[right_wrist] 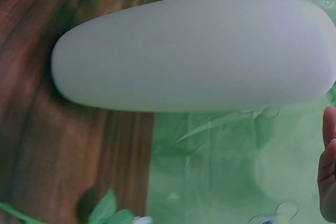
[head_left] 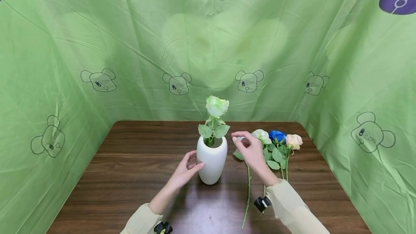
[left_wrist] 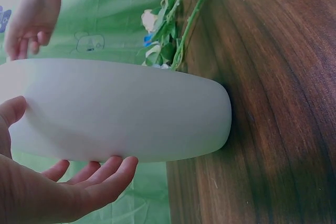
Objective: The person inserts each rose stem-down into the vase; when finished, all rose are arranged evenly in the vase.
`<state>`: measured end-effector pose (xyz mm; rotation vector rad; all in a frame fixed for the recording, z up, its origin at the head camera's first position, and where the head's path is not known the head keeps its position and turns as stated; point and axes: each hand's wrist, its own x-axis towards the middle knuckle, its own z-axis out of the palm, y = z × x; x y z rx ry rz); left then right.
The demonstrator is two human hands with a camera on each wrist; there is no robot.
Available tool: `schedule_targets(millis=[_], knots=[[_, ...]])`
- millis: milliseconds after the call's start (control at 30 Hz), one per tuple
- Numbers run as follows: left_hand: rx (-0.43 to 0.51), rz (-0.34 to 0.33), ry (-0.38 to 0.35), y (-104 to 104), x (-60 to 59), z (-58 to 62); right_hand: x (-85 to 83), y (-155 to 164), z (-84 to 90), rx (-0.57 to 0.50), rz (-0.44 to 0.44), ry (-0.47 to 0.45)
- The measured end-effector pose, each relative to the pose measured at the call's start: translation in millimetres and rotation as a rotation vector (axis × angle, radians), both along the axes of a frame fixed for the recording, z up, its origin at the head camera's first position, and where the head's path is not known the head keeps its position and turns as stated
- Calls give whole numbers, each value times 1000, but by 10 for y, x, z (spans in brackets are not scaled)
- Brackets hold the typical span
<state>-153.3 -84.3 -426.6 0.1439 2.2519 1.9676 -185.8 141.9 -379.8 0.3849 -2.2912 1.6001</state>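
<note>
A green printed cloth backs the brown table (head_left: 136, 176). The left hand (head_left: 185, 172) rests relaxed fingers on the upright white vase (head_left: 212, 160). The right hand (head_left: 251, 151), fingers loosely spread and holding nothing, hovers over a flat-lying stem (head_left: 248, 194), long axis near-to-far, just right of the vase.

Head cam high, fwd-down; wrist cams close, share vase (left_wrist: 121, 111).
</note>
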Motion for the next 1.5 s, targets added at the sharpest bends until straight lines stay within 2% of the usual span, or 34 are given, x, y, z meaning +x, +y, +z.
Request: schedule_targets(millis=[33, 167, 400, 567, 867, 1033, 1200, 1267, 1500], knots=[[1, -1, 0, -1, -1, -2, 26, 11, 14, 1, -13, -23], [4, -2, -1, -4, -2, -3, 0, 109, -144, -29, -28, -89], [9, -2, -3, -4, 0, -2, -134, 278, -605, -86, -89, -169], [8, -1, -3, -7, 1, -5, -181, 345, -847, -104, -144, -226], [11, 2, 4, -5, 0, -16, -236, 502, -1148, -115, -187, -371], [10, 0, 4, -3, 2, -8, -233, 583, -1250, -106, -196, -424], [14, -3, 7, -5, 3, -9, -220, 647, -1342, -1, -237, -424], [19, -5, 6, -12, -16, -45, -220, 665, -1389, 9, -245, -445], [14, -1, -1, -39, -137, -315, -225, 693, -1549, 18, -232, -554]])
